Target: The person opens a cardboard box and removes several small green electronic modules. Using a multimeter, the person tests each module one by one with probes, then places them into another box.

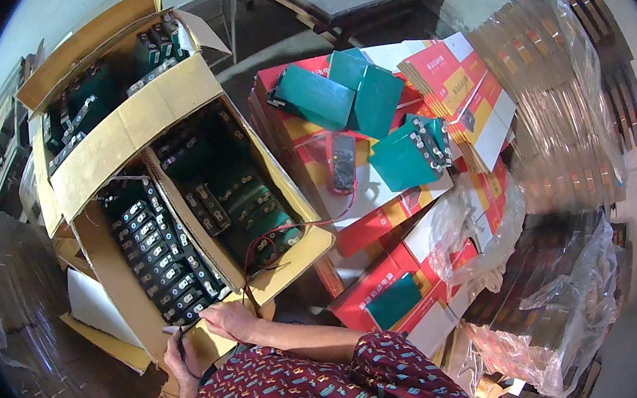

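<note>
Green batteries (160, 259) fill the open cardboard box (123, 135), where the right hand (228, 320) rests, fingers loosely curled, and the left hand (179, 359) pinches a probe (180, 332).

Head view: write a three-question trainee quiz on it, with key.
1. True or false: the multimeter lies on the red flat cartons.
2. What does the cardboard box hold? A) green batteries B) bottles C) cloth
3. Which hand is nearer the box's lower corner, beside the battery terminals?

Key: 1 true. 2 A. 3 the right hand; the left hand sits lower, holding a thin probe-like item, unclear.
</note>
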Demonstrator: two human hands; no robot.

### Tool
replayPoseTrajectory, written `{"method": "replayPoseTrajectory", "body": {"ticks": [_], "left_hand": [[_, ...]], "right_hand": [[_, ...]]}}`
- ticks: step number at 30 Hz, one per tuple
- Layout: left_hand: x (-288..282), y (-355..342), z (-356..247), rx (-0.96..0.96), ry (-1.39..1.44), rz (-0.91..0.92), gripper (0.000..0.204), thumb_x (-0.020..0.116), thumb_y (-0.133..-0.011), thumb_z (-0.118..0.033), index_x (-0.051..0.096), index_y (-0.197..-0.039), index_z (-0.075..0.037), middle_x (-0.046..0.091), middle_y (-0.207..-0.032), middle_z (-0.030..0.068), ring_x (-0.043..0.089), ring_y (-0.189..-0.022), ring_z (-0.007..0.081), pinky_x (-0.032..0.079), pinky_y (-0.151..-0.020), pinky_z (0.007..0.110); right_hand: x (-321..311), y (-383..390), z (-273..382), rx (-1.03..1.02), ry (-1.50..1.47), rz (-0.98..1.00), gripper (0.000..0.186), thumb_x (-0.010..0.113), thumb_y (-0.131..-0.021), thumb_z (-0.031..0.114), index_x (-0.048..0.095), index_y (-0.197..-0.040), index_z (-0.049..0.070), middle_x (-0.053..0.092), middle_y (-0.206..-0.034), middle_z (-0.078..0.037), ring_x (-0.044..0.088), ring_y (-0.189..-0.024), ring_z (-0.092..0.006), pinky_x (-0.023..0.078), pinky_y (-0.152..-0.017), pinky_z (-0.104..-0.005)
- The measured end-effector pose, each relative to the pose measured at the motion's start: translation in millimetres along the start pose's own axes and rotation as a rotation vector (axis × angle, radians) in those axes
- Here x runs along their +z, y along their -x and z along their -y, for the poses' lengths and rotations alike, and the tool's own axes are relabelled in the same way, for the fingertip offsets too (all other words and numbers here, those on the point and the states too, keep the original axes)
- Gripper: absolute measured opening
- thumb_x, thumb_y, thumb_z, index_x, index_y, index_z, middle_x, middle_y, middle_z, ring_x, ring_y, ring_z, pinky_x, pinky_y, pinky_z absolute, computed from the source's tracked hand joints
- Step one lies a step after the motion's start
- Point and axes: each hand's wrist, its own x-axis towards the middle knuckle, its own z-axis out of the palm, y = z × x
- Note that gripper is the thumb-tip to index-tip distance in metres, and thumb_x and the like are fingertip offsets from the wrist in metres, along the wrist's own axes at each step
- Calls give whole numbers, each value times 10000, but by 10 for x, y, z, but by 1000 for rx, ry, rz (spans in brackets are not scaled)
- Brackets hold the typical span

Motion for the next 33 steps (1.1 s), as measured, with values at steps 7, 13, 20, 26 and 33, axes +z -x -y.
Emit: {"method": "replayPoseTrajectory", "body": {"ticks": [7, 13, 20, 26, 33], "left_hand": [[-25, -39, 3, -159, -23, 10, 270, 645, -1009, -99, 708, -1254, -6, 760, -1068, 189, 720, -948, 264, 566, -879, 373], [-24, -24, -13, -136, -43, -53, 247, 689, -967, -48, 709, -1211, -19, 758, -985, 211, 760, -870, 256, 586, -795, 365], [30, -96, -49, -46, -23, -180, 275, 705, -971, -58, 678, -1239, -3, 750, -1009, 230, 765, -901, 317, 594, -820, 382], [75, -203, -18, -78, -34, -167, 279, 698, -971, -45, 672, -1244, 10, 750, -1037, 224, 758, -943, 335, 594, -846, 395], [32, -216, -44, -87, -31, -153, 275, 706, -978, -69, 680, -1239, 11, 757, -1045, 229, 765, -941, 329, 592, -849, 394]], "right_hand": [[12, -98, -54, 82, 8, 251, 270, 544, -1011, 267, 709, -1150, 106, 728, -989, -157, 717, -872, -360, 576, -706, -473], [-33, -54, 90, -78, 42, -47, 266, 648, -992, 245, 727, -1214, 122, 730, -900, -109, 724, -778, -303, 574, -663, -438], [-113, -121, 120, -110, -75, -41, 295, 683, -977, 147, 721, -1255, 54, 766, -1086, -150, 749, -956, -324, 601, -820, -387], [-83, -222, 68, -81, -85, -28, 328, 723, -949, 136, 725, -1261, 33, 761, -1164, -182, 749, -1024, -348, 602, -876, -401], [-4, -218, 29, -60, -96, -33, 321, 719, -962, 144, 723, -1268, 49, 762, -1145, -173, 744, -1007, -348, 598, -877, -411]]}}
